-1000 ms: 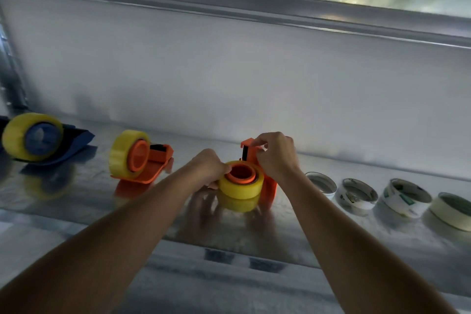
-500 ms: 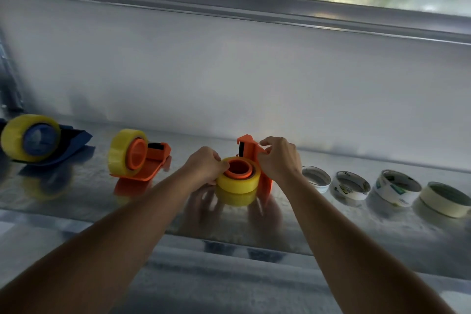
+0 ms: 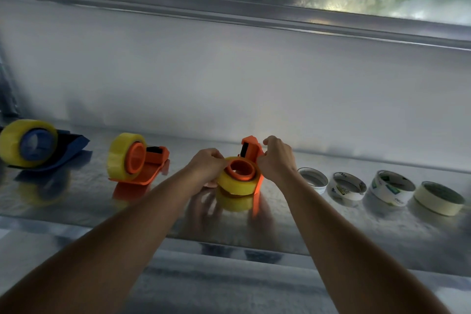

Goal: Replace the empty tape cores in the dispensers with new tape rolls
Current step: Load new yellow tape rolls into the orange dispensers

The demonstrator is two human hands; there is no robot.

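Note:
An orange tape dispenser (image 3: 251,151) lies on its side on the shiny metal shelf (image 3: 76,201), its hub facing up with a yellow tape roll (image 3: 238,182) seated on it. My left hand (image 3: 207,164) grips the roll's left edge. My right hand (image 3: 276,158) holds the dispenser's body beside the cutter end. To the left stand a second orange dispenser (image 3: 139,160) and a blue dispenser (image 3: 33,144), each carrying a yellow roll.
Several empty white cores and a cream roll (image 3: 438,197) lie in a row on the right: core (image 3: 313,179), core (image 3: 347,188), core (image 3: 391,187). A metal back wall rises close behind. The shelf's front lip (image 3: 229,242) runs below my forearms.
The view has shifted slightly. My right hand has slid from the top of the dispenser's cutter end down to its side; the left hand stays on the roll.

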